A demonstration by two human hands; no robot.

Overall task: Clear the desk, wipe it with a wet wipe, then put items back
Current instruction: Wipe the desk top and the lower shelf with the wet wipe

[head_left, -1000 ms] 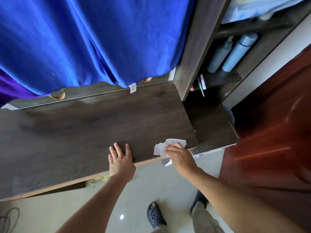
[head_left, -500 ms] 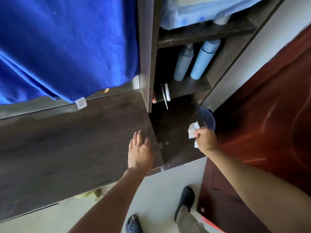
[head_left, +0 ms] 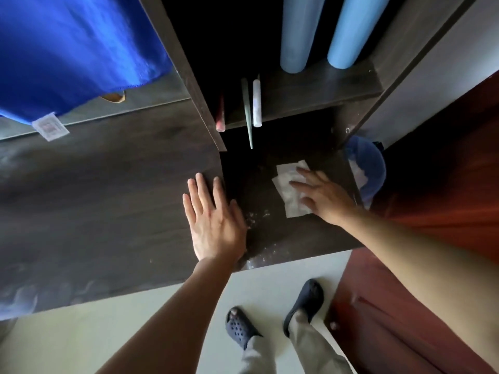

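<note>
Head view, looking down. Dark wood desk (head_left: 94, 198) across left and middle of frame, with a darker section under a shelf unit at centre right.

Left hand (head_left: 213, 220) at frame centre, palm down flat on the desk top right at its right-hand edge, fingers straight and close together, holding nothing.

Right hand (head_left: 326, 201) centre right, fingers straight and spread, pressing down on wet wipe (head_left: 290, 190), no curl round it. Wipe white, crumpled flat, lying on the darker desk section, its right part under the fingers, left part showing.

White specks (head_left: 259, 215) on the dark surface between the two hands, more near the front edge.

Shelf (head_left: 324, 87) above the wipe in upper centre: two pale blue bottles (head_left: 299, 31) upright side by side, a white tube (head_left: 256, 103), a thin green stick (head_left: 247, 112) and a red item (head_left: 220, 117) poking over the shelf edge.

Blue cloth (head_left: 75, 49) hanging in upper left, white tag (head_left: 50, 128) at its hem.

Blue bin (head_left: 370, 168) just right of the desk, white stuff inside, unclear what.

Dark sandals (head_left: 239, 326) on pale floor (head_left: 81, 333) at bottom centre
</note>
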